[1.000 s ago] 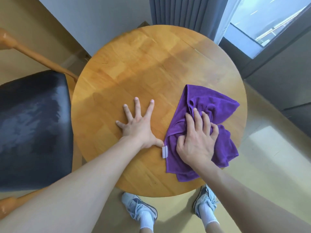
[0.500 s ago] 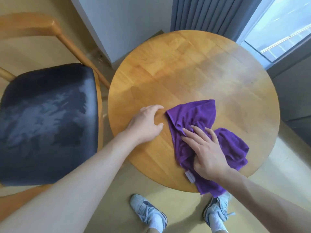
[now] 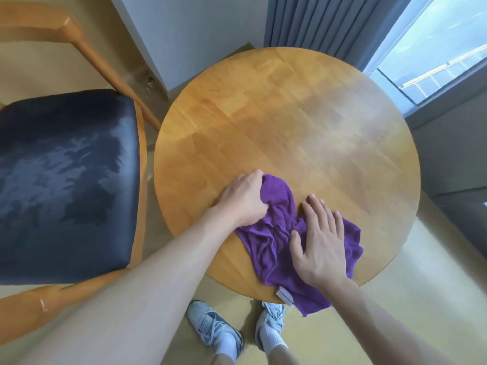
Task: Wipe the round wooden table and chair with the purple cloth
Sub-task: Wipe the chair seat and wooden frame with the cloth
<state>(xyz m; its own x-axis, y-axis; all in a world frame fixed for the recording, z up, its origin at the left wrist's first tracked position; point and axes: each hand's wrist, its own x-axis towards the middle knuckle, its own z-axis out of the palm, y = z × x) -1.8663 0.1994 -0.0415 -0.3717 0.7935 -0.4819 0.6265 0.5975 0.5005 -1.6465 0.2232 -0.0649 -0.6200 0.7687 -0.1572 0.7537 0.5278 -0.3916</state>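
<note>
So the crumpled purple microfibre cloth [image 3: 276, 233] is spread over the near part of the round, honey-coloured wooden table [image 3: 290, 122], with its bottom corner and a small white sewn-in label [image 3: 284, 295] hanging just past the near rim. The far end of the cloth is bunched up and gripped by the left hand [image 3: 243, 198], fingers curled tight around the fabric, knuckles up. The right hand [image 3: 320, 243] is laid flat on the cloth's right half, fingers straight and held close together, thumb stuck out to the side, palm pressed down; the fingertips [image 3: 313, 200] are reaching just beyond the cloth edge onto bare wood. A paler, hazy patch can be seen across the far right part of the tabletop.

Just beside the table on the left, a wooden-framed chair with a dark, glossy padded seat [image 3: 66, 180] is parked. Below the table's near edge, a pair of light grey trainers with white socks [image 3: 216, 330] is seen on the yellowish floor [image 3: 408, 285]. Grey pleated curtains [image 3: 316, 25] and a window [image 3: 434, 48] are at the far side.
</note>
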